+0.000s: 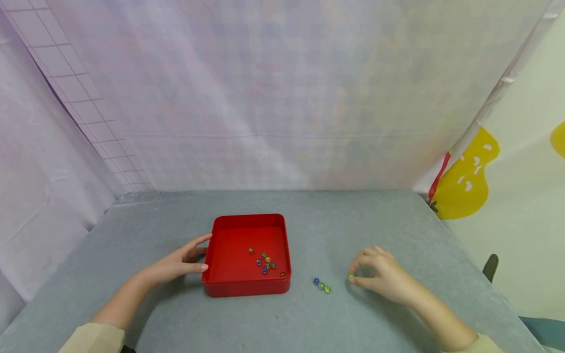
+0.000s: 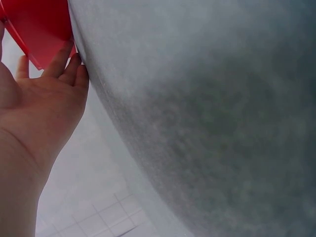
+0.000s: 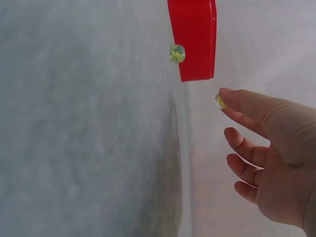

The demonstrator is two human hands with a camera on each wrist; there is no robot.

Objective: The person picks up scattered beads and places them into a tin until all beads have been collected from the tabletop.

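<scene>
Red tray (image 1: 229,289) on the grey table (image 1: 132,235), holding several marbles. Left hand (image 1: 178,264), fingers straight, rests against the tray's left wall. Right of the tray, right hand (image 1: 384,277) pinches a yellow-green marble (image 1: 350,277); three loose marbles (image 1: 321,285) lie between.

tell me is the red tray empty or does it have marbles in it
Not empty. The tray holds a cluster of marbles on its floor near the right wall. Three more lie outside on the table.
</scene>
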